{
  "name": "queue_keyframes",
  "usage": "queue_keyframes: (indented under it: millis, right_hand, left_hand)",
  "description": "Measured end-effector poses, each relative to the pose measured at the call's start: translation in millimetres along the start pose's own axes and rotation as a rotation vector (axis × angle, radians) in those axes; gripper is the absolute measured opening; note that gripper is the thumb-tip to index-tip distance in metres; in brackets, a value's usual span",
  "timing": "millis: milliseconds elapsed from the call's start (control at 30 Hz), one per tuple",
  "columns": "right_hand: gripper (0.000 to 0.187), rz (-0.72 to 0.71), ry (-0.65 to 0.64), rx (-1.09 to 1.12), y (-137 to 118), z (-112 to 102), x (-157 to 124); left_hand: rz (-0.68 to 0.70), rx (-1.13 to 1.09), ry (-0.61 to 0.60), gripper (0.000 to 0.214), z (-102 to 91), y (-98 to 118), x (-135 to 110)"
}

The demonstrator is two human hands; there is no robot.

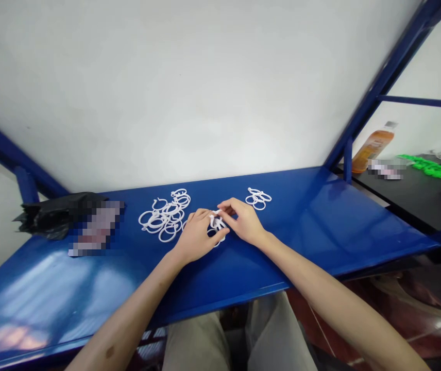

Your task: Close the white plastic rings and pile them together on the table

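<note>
My left hand [196, 236] and my right hand [243, 221] meet over the middle of a blue table [305, 226]. Between them is a small cluster of white plastic rings [217, 222], partly covered by my fingers. The right thumb and forefinger pinch the upper part of a ring. My left fingers are curled onto the cluster's left side, with the thumb across its front. Just left of my left hand lies a tangled pile of similar white rings [162, 219]. A smaller linked group of white rings [259, 199] rests to the right, beyond my right hand.
A black plastic bag [50, 215] and a blurred-out flat item [97, 226] lie at the table's left. Blue metal frame bars [383, 72] rise at both ends. On a dark neighbouring table at right stand a bottle [373, 148] and green pieces [433, 167].
</note>
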State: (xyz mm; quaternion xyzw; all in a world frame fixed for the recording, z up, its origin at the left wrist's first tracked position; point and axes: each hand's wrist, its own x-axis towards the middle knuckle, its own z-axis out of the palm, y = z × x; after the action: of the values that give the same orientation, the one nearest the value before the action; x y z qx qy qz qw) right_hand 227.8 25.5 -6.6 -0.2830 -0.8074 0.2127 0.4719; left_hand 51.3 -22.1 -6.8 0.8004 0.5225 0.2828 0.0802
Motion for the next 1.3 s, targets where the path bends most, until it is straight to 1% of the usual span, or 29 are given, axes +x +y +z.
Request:
queue_keyframes:
  millis: [100,167,233,300,367,533,600,667,767,867,967,1033,1100,1133,1233,1300]
  right_hand:
    - [0.009,-0.044,-0.009,-0.053,0.0,-0.5,-1.3]
    - [0.011,-0.113,-0.027,-0.142,1.5,-4.1,-1.1]
    - [0.013,-0.172,-0.057,-0.257,2.9,-8.6,-0.5]
    - [0.016,-0.218,-0.096,-0.384,2.8,-12.0,-0.1]
    - [0.018,-0.257,-0.139,-0.497,0.2,-13.5,0.2]
    - [0.026,-0.304,-0.209,-0.638,-7.0,-13.1,2.1]
    - [0.028,-0.313,-0.211,-0.674,-6.2,-13.9,3.1]
    - [0.027,-0.323,-0.2,-0.707,-3.7,-15.7,4.1]
    - [0.024,-0.322,-0.178,-0.728,1.0,-18.9,5.4]
    - [0.021,-0.29,-0.145,-0.713,4.6,-21.8,6.3]
    - [0.019,-0.281,-0.095,-0.716,6.6,-23.7,6.6]
    - [0.018,-0.298,-0.059,-0.714,6.1,-24.1,6.5]
    - [0.018,-0.315,-0.032,-0.684,3.9,-23.7,6.3]
    - [0.018,-0.323,-0.027,-0.661,2.3,-23.1,6.2]
    - [0.021,-0.356,-0.025,-0.59,-2.8,-21.0,5.4]
    - [0.02,-0.368,-0.023,-0.562,-4.6,-19.6,4.7]
  left_hand:
    - [0.002,-0.013,-0.011,0.025,-0.6,0.9,1.4]
    - [-0.01,-0.039,-0.009,0.02,-2.1,1.3,2.4]
    - [-0.056,-0.101,0.007,0.019,-4.0,2.0,3.3]
    - [-0.117,-0.189,0.016,0.025,-5.7,2.7,3.6]
    - [-0.15,-0.254,0.016,0.033,-6.3,2.8,3.5]
    - [-0.127,-0.296,0.021,0.035,-4.3,-1.3,3.5]
    - [-0.125,-0.299,0.042,0.037,-4.2,-3.7,4.1]
    - [-0.119,-0.287,0.048,0.038,-4.9,-5.7,4.9]
    - [-0.108,-0.26,0.026,0.035,-5.9,-7.9,5.5]
    - [-0.094,-0.228,0.006,0.033,-5.6,-9.8,5.2]
    - [-0.048,-0.141,0.036,0.033,-4.7,-11.6,4.5]
    - [-0.011,-0.072,0.074,0.029,-4.0,-12.2,3.9]
    - [0.006,-0.03,0.099,0.025,-2.9,-12.2,3.4]
    - [0.006,-0.022,0.103,0.026,-2.2,-11.9,3.2]
    - [-0.018,-0.029,0.072,0.037,-0.2,-10.7,3.0]
    - [-0.038,-0.031,0.03,0.034,-0.2,-9.3,3.0]
